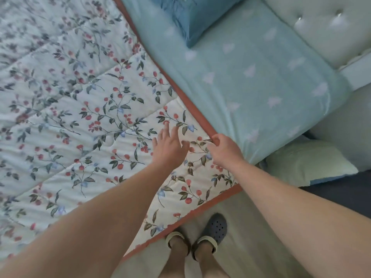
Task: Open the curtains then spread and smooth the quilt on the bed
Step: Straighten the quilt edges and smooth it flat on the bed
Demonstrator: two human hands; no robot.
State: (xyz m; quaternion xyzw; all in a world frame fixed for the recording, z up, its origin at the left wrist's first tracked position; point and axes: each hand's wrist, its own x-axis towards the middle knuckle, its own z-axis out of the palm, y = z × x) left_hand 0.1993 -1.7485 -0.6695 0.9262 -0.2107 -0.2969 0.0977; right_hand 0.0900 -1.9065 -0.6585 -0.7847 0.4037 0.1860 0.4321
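Both my forearms reach out over the quilt (pixel 84 121) spread on the bed. My left hand (pixel 168 146) lies flat, fingers apart; my right hand (pixel 224 150) pinches its red edge (pixel 197 115) beside the blue sheet (pixel 251 81).

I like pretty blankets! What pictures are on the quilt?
The quilt is white with red berries and green leaves, edged in rust-orange; seen in the head view.

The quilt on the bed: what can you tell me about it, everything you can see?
The quilt is white, padded cloth printed with red berries, green leaves and small blue flowers, stitched into large squares and edged with a rust-red border. It lies spread flat over most of the bed, its top edge stopping short of the blue pillow, leaving the teal sheet bare. The left hand rests open on it; the right hand pinches its border near the corner.
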